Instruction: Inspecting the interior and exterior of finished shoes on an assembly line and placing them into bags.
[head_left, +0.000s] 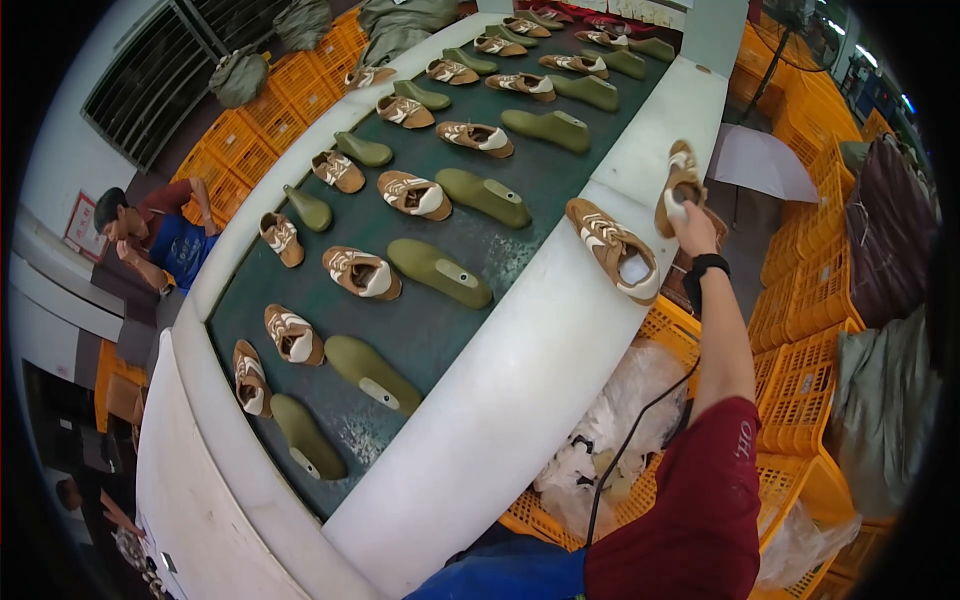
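Observation:
My right hand [697, 228] is stretched out over the right edge of the white conveyor frame, closed round the heel of a tan and white sneaker [682, 180]. Next to it, on the frame's white ledge, rests another tan sneaker [612, 248] with white stripes and laces, something white showing inside. On the dark green belt [300, 380] lie several similar sneakers [361, 272], most beside a green shoe last [440, 272]. The nearest last [306, 437] lies by the belt's near end. My left hand is out of view.
A yellow crate [640, 500] with clear plastic bags stands below the ledge. More yellow crates [800, 400] are stacked at the right, near an open pale umbrella [765, 165]. A person in a blue apron [190, 250] is across the belt. A dark cord [625, 445] hangs beside my arm.

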